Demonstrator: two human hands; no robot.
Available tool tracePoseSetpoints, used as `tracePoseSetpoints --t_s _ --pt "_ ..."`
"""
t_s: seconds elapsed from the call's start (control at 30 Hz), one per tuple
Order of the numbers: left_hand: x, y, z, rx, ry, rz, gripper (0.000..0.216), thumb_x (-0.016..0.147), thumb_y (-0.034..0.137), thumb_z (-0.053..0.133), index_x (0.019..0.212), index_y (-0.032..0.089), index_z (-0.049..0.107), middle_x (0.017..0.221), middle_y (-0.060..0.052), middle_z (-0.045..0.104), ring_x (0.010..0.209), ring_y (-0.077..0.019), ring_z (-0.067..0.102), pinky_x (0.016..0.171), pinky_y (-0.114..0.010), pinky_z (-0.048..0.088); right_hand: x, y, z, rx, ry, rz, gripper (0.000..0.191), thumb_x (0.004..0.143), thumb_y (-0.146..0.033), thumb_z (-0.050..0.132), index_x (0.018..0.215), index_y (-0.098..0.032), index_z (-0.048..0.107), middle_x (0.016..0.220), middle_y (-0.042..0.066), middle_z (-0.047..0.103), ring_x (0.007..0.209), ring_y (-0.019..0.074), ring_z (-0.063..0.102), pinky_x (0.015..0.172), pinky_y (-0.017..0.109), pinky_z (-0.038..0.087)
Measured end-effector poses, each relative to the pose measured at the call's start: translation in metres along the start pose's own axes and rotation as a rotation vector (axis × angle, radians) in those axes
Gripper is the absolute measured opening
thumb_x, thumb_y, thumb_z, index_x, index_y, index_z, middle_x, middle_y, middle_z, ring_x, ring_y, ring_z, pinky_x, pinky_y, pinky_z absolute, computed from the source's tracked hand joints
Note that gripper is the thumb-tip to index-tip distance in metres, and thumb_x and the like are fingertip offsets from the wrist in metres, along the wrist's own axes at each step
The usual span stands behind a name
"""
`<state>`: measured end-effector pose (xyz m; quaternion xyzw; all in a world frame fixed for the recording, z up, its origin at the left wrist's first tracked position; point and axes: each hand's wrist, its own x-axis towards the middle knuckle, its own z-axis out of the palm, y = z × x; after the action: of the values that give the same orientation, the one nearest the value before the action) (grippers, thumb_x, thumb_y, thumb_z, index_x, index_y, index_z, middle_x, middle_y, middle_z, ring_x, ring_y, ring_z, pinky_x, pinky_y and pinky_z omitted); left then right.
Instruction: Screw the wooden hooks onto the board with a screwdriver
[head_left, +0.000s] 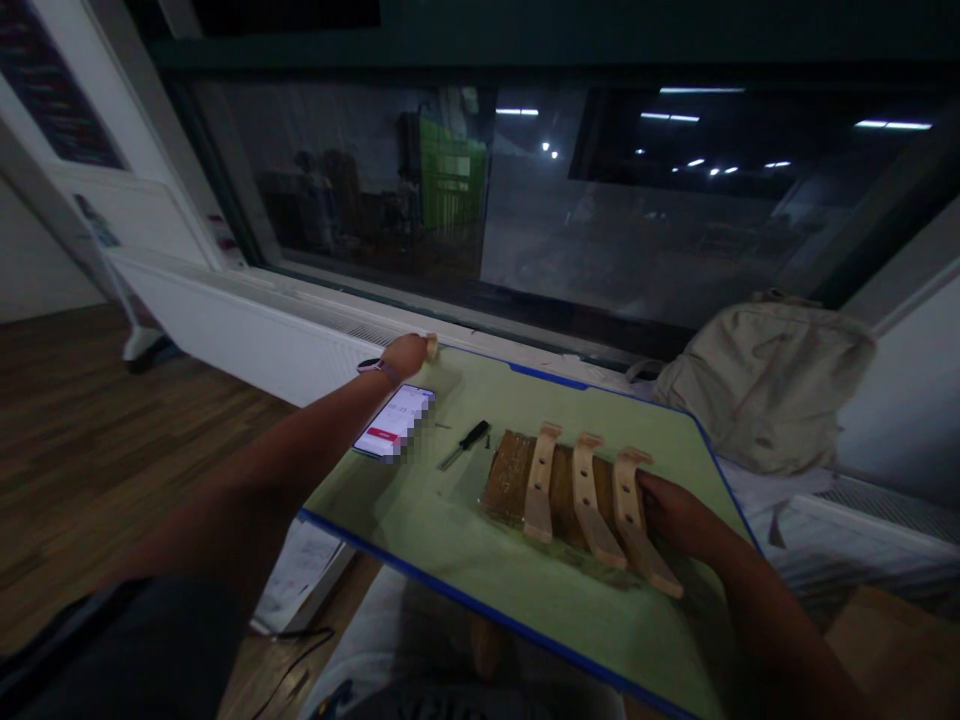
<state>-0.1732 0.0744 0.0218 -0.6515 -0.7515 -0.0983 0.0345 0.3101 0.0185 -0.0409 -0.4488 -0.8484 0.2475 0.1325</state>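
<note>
My left hand (407, 354) reaches to the far left corner of a green board with a blue edge (420, 520), fingers closed round a small pale object I cannot name. A watch sits on that wrist. My right hand (679, 515) rests against the right end of a brown wooden plate (559, 485) that carries three pale wooden hook-shaped pieces (589, 495), its fingers curled on the nearest one. A phone (394, 434) with a lit screen lies near my left forearm. A black-handled screwdriver (465, 444) lies between the phone and the plate.
A large dark window (570, 200) runs behind the board, with a white radiator (247, 330) below it. A beige backpack (765, 375) sits on the sill at the right. Wooden floor (82, 440) lies to the left. Papers and a cable lie under the board's left edge.
</note>
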Motion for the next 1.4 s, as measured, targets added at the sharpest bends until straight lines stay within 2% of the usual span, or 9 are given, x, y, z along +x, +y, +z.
tracePoseSetpoints --t_s 0.2,0.37,0.6,0.8,0.9,1.0,1.1,1.23,1.4 --pt "-0.010 0.019 -0.022 -0.193 0.272 0.040 0.025 0.103 0.028 0.049 0.115 0.010 0.063 0.115 -0.015 0.069 0.107 -0.0240 0.066 0.092 -0.039 0.055 -0.002 -0.005 -0.002 0.032 -0.004 -0.002 0.035 0.081 -0.032 0.051 0.102 -0.017 0.075 0.110 0.016 0.078 0.092 0.0329 0.074 0.090 0.047 0.057" --pt "-0.050 0.063 -0.030 -0.364 0.443 0.140 0.025 0.104 0.030 0.039 0.118 0.016 0.055 0.095 -0.010 0.073 0.081 -0.0199 0.069 0.068 -0.028 0.048 -0.003 -0.009 -0.003 0.068 -0.018 -0.008 0.033 0.080 -0.030 0.054 0.101 -0.017 0.076 0.110 0.015 0.078 0.094 0.0340 0.073 0.088 0.047 0.057" --pt "-0.115 0.099 -0.009 -0.559 0.460 0.478 0.014 0.101 0.026 0.043 0.107 0.020 0.054 0.079 -0.003 0.073 0.063 -0.0171 0.069 0.059 -0.025 0.046 -0.003 -0.008 0.001 0.065 0.002 0.016 0.035 0.078 -0.023 0.057 0.108 -0.015 0.074 0.117 0.015 0.077 0.101 0.0319 0.072 0.094 0.044 0.055" --pt "-0.150 0.098 0.001 -0.434 0.743 0.935 0.017 0.098 0.018 0.045 0.111 0.016 0.056 0.091 -0.009 0.077 0.077 -0.0191 0.075 0.068 -0.030 0.057 -0.003 -0.013 0.000 -0.065 0.005 0.099 0.040 0.077 -0.020 0.056 0.111 -0.014 0.075 0.122 0.018 0.076 0.102 0.0327 0.073 0.097 0.044 0.054" --pt "-0.163 0.101 -0.006 -0.363 0.697 1.183 0.014 0.098 0.018 0.046 0.104 0.013 0.058 0.086 -0.010 0.077 0.069 -0.0186 0.071 0.061 -0.030 0.056 -0.005 -0.015 0.000 -0.063 0.008 0.119 0.046 0.079 -0.022 0.055 0.120 -0.013 0.073 0.129 0.019 0.072 0.107 0.0338 0.072 0.098 0.044 0.053" --pt "-0.167 0.105 -0.011 -0.302 0.575 1.268 0.017 0.100 0.016 0.046 0.092 0.014 0.061 0.073 -0.005 0.072 0.059 -0.0155 0.064 0.054 -0.028 0.050 -0.006 -0.017 -0.001 -0.053 -0.008 0.115 0.044 0.080 -0.023 0.055 0.119 -0.012 0.073 0.127 0.019 0.073 0.109 0.0339 0.072 0.100 0.044 0.053" --pt "-0.162 0.106 -0.008 -0.341 0.510 1.304 0.018 0.101 0.020 0.049 0.091 0.016 0.064 0.071 -0.002 0.069 0.061 -0.0146 0.062 0.055 -0.027 0.049 -0.006 -0.021 -0.003 -0.043 -0.022 0.142 0.041 0.080 -0.023 0.054 0.115 -0.013 0.074 0.126 0.019 0.074 0.111 0.0333 0.072 0.102 0.044 0.052" --pt "-0.150 0.103 0.001 -0.420 0.456 1.282 0.031 0.104 0.034 0.044 0.108 0.012 0.066 0.089 -0.009 0.074 0.083 -0.0205 0.067 0.067 -0.031 0.057 -0.006 -0.023 -0.003 -0.036 -0.028 0.151 0.040 0.081 -0.027 0.054 0.112 -0.012 0.075 0.121 0.020 0.075 0.106 0.0348 0.073 0.099 0.047 0.055" --pt "-0.149 0.103 0.008 -0.306 0.383 1.186 0.022 0.101 0.023 0.048 0.100 0.012 0.068 0.093 -0.010 0.074 0.089 -0.0202 0.067 0.076 -0.031 0.059 -0.008 -0.007 -0.005 -0.051 -0.025 0.111 0.039 0.087 -0.035 0.049 0.111 -0.015 0.073 0.116 0.019 0.077 0.103 0.0338 0.075 0.095 0.047 0.058"
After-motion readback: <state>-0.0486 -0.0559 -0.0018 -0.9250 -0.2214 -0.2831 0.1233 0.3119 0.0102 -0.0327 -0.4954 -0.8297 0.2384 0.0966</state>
